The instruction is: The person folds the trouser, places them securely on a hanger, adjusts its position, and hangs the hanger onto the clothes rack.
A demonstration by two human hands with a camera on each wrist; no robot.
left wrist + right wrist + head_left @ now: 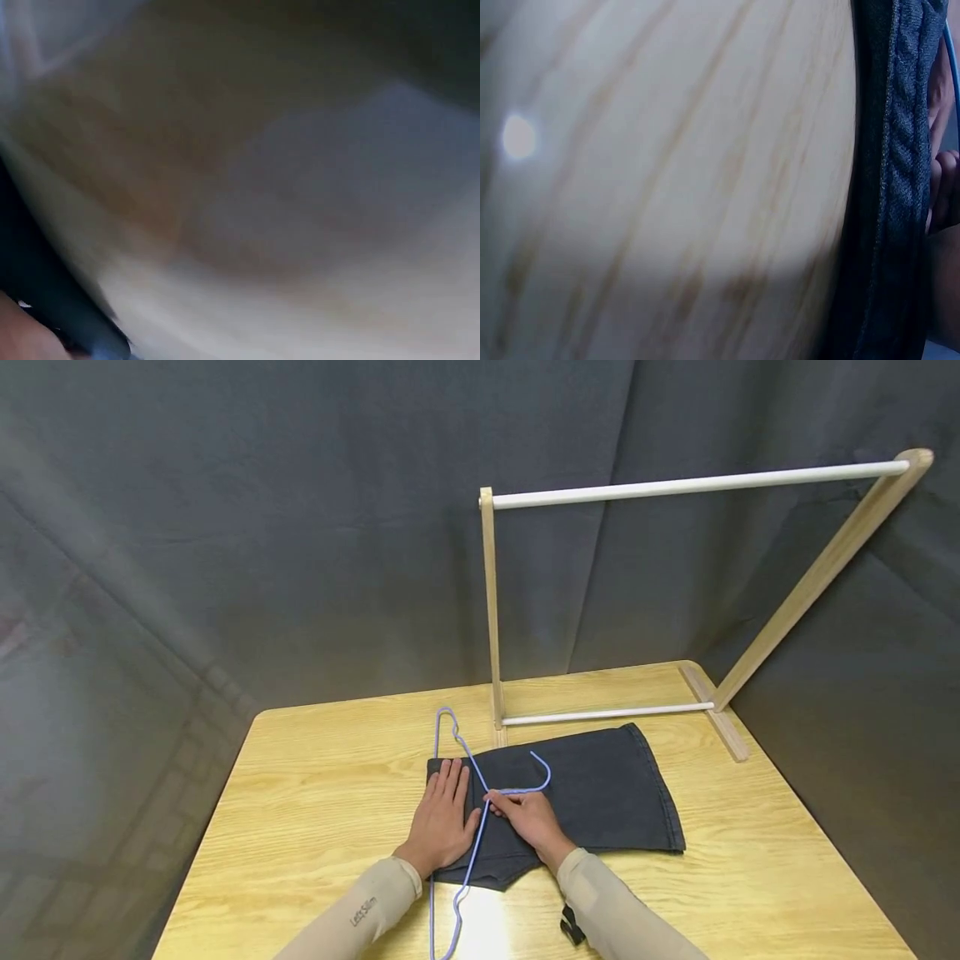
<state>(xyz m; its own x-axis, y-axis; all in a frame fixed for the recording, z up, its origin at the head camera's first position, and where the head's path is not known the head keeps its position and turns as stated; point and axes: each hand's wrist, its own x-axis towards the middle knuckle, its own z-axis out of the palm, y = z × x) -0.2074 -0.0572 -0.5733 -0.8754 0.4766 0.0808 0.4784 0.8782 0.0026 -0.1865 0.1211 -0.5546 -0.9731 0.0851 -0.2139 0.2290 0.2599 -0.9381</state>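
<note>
Dark shorts [607, 793], folded lengthwise, lie on the table with the leg hem to the right. A blue hanger [474, 852] lies across their left end, its hook pointing right. Its sloping wires pass over the cloth, while the middle of its long bar is hidden at the shorts' left edge. My left hand [442, 818] rests flat on that end, fingers straight. At the base of the hook, my right hand [528, 822] pinches the hanger between thumb and fingers. In the right wrist view, a stitched edge of the shorts [896, 180] partly covers the fingers.
A wooden rack with a white top rail [697, 487] and a lower white bar [607, 715] stands behind the shorts. A small black item [572, 927] lies by the right sleeve. Grey curtains [337, 527] surround the wooden table [315, 777]. The left wrist view is mostly blurred.
</note>
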